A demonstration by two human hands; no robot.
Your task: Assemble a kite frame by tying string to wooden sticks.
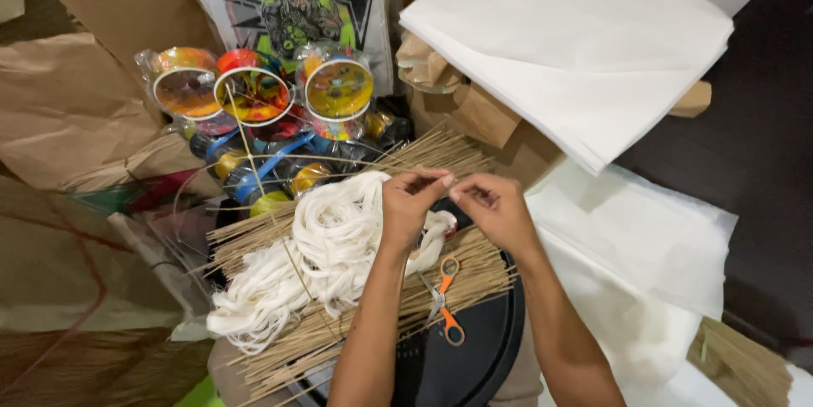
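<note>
My left hand [411,202] and my right hand [495,208] meet fingertip to fingertip above a round black tray [474,348]. Both pinch a thin bent stick [254,161] that arcs away to the left; a fine thread between the fingers is too small to make out. Under the hands lies a hank of white string [313,259] on a bundle of thin bamboo sticks [347,322]. Orange-handled scissors [446,299] rest on the sticks just below my left wrist.
Three colourful spools wrapped in plastic [258,94] stand beyond the sticks, with blue and yellow reels below them. A stack of white paper sheets [584,43] lies at the upper right, more white sheets [644,246] at the right, brown paper [76,110] at the left.
</note>
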